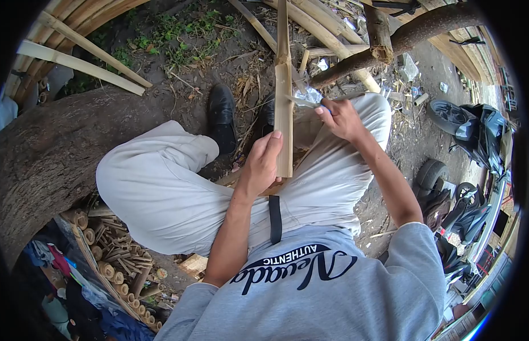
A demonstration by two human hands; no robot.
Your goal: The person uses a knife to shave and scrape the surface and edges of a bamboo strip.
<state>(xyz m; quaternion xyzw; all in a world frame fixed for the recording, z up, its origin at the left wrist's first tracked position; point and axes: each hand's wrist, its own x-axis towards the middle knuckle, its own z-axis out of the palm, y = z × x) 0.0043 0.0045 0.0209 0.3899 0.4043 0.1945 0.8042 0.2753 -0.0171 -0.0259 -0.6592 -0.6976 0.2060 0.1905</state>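
My left hand (pixel 261 162) is closed around the near end of a split bamboo strip (pixel 284 136), thumb lying on top of it. The strip stretches away from my lap, with a node partway along. In my right hand (pixel 343 119) is a knife (pixel 303 102) with a bluish handle, gripped in closed fingers. Its blade points left, and the tip meets the right edge of the strip beyond my left hand.
A thick tree trunk (pixel 48 165) lies at my left. Bamboo poles (pixel 315 25) and a branch (pixel 412 35) cross the far ground. Motorbikes (pixel 475 136) stand at the right. Cut bamboo pieces (pixel 125 250) lie in a container at lower left.
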